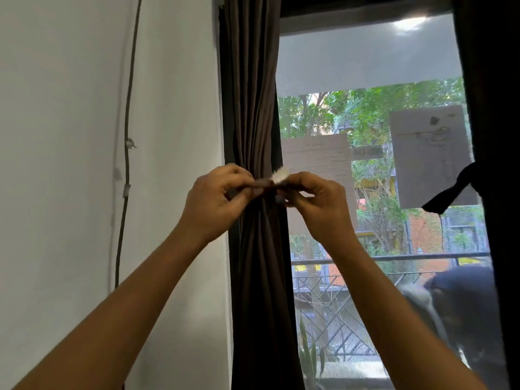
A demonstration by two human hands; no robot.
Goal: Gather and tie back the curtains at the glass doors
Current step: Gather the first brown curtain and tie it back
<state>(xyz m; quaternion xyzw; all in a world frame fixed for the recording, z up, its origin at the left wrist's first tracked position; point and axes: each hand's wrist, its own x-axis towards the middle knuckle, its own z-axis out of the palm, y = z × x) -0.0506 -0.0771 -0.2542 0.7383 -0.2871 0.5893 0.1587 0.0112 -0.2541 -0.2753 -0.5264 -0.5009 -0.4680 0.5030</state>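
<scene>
**A:** Status on the curtains?

**B:** Left curtain (253, 108) is gathered into a tight column at the left edge of the glass door (365, 66), next to the white wall (70, 136). Tie-back strap (266, 184) goes round it at the waist.

**A:** Hands?

**B:** Left hand (216, 198) pinches one strap end, fingers curled. Right hand (315, 201) pinches the other end, just beside it. Both sit in front of the curtain. Can't tell if the ends overlap or only meet.

**A:** Fastened?

**B:** Not yet, I'd say. A white patch (281, 175) sticks up between the hands. Probably the fastening face, and it's exposed, so not pressed shut.

**A:** Other side?

**B:** Right curtain (495, 108) is at the right edge of view, mostly cropped. A dark tie (450, 192) comes off it with a loose tail. Reads as tied, but how securely I can't tell.

**A:** Left to do?

**B:** Close the left strap, let go, see that it holds. Near the end, by my read.
</scene>
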